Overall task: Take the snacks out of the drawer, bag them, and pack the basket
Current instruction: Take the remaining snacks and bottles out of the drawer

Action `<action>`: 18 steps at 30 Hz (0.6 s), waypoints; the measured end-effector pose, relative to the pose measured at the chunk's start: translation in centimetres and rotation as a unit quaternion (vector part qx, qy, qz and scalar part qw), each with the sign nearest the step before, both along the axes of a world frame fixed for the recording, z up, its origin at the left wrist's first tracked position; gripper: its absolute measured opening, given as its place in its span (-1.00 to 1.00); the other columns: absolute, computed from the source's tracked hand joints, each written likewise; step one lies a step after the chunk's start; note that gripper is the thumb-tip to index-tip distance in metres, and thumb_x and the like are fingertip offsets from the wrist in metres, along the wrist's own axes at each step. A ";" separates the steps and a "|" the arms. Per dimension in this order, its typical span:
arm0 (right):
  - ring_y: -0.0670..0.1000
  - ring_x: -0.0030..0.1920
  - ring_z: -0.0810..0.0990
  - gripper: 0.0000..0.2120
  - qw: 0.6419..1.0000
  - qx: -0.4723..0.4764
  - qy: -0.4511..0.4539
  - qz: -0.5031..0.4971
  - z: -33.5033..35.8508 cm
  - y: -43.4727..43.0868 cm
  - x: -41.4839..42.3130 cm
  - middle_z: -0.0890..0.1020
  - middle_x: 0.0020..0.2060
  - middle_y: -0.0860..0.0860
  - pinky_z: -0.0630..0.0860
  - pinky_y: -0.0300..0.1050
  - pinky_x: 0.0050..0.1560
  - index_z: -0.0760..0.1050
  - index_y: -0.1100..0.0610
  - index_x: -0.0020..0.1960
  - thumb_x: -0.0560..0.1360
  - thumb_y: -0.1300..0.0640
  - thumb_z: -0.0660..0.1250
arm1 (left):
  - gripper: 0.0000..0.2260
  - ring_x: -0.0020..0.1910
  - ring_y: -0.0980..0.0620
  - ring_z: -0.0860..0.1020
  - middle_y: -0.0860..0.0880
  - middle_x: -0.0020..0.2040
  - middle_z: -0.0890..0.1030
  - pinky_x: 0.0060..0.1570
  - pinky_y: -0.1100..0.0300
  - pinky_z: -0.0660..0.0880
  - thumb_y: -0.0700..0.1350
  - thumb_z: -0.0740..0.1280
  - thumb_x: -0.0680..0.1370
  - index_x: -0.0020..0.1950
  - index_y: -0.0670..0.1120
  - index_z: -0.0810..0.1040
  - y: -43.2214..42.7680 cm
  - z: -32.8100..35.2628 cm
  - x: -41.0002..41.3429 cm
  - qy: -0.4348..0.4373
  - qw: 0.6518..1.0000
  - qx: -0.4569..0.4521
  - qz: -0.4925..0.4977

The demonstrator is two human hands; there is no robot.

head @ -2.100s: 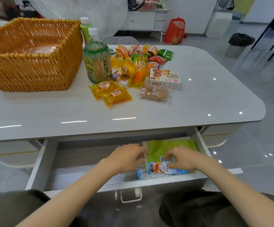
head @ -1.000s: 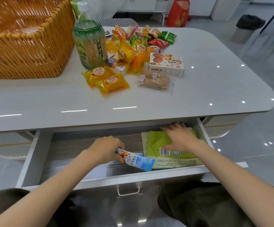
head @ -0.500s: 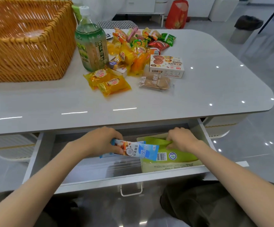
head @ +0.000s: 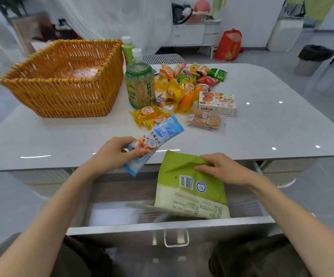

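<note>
**Two packets in hand above the open drawer**

From the head camera, both bare arms reach in from the bottom corners of the frame. The left hand (head: 114,154), just left of centre, has thumb and fingers curled round the lower half of a blue sachet (head: 162,134). The sachet tilts up and to the right, and its top end overlaps the near edge of the white table (head: 262,126). The right hand (head: 222,168), right of centre, pinches the crumpled top of a green packet (head: 190,188). That packet hangs with its pale lower edge down inside the open drawer (head: 172,226), and its barcode faces the camera. The two packets sit side by side without touching, the sachet higher in the frame.

The wicker basket (head: 62,92) stands on the table in the upper left. Just to its right is a green drink bottle (head: 140,86), with a second bottle (head: 127,48) behind it. A heap of small snacks (head: 184,84) lies at upper centre, with a biscuit box (head: 217,103) at its right side. A clear-wrapped biscuit pack (head: 205,121) lies in front of the box. Yellow packets (head: 150,115) lie nearest the sachet's tip.

On the floor beyond the table are a red bag (head: 229,45) and a dark-lined bin (head: 314,56).
</note>
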State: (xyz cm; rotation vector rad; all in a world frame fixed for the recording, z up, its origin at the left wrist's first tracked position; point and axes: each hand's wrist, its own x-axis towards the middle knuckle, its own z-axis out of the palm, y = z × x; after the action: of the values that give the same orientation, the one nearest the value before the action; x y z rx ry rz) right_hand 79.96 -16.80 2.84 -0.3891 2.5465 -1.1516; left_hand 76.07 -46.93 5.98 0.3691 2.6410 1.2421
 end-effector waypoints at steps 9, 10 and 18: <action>-0.09 -0.18 0.69 -0.91 0.943 -0.254 -0.001 -0.216 3.5 1.1 -0.6 0.72 -0.18 -0.06 0.56 -0.30 -0.23 0.58 0.06 -0.01 0.55 0.09 0.32 | -0.74 -0.13 0.00 0.58 -0.08 -0.09 0.65 -0.21 0.15 0.51 0.03 0.39 0.53 0.08 -0.13 0.63 -0.7 0.5 -1.4 -0.033 0.941 0.204 0.269; -0.08 -0.16 0.69 -0.90 0.937 -0.257 -0.003 -0.237 3.4 1.6 -0.7 0.72 -0.15 -0.05 0.56 -0.29 -0.22 0.59 0.05 0.00 0.55 0.08 0.32 | -0.71 -0.09 0.01 0.60 -0.08 -0.03 0.65 -0.20 0.16 0.53 0.04 0.38 0.53 0.13 -0.13 0.61 -0.8 0.5 -1.7 -0.037 0.930 0.221 0.290; 0.04 0.00 0.65 -0.89 0.789 -0.437 -0.040 -0.430 1.9 3.8 -0.6 0.68 0.01 0.05 0.56 0.01 0.03 0.57 0.09 0.05 0.57 0.11 0.30 | -0.60 0.06 -0.04 0.55 -0.12 0.13 0.57 -0.11 0.12 0.49 0.04 0.33 0.56 0.32 -0.13 0.47 -0.2 0.0 -2.6 -0.070 0.910 0.240 0.330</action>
State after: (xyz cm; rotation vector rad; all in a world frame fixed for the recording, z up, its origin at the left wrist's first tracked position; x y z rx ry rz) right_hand 79.35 -13.00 4.75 0.7330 1.9069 -2.5711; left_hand 73.47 -47.11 5.98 -0.5918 2.3680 2.0260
